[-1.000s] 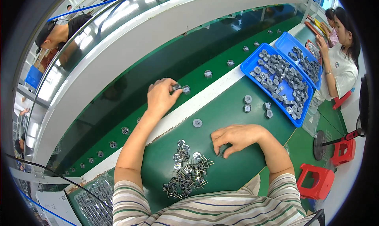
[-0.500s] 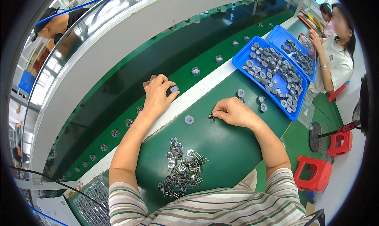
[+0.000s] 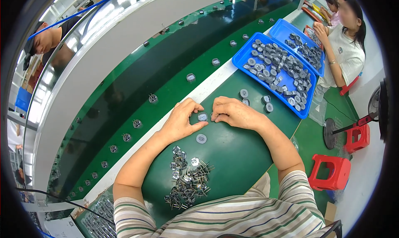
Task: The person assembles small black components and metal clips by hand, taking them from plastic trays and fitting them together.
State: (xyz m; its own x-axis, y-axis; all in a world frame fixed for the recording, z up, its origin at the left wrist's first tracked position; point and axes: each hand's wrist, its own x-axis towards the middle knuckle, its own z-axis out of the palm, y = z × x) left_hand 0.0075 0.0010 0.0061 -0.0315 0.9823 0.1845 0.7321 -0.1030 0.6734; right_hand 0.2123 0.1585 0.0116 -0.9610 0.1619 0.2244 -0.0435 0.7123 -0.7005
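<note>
The left hand point(image 3: 178, 122) has left the conveyor point(image 3: 183, 51), now clasping a gray housing point(image 3: 202, 117) within reach of the right hand point(image 3: 239, 113), whose curled fingers obscure any grip.

The table point(image 3: 232, 155) bears five loose grey caps point(image 3: 201, 138), two blue trays point(image 3: 266, 87) and one heap of pinned parts point(image 3: 189, 180).

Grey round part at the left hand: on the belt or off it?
Off: the left hand has the grey round part between thumb and finger, over the green worktop.
</note>
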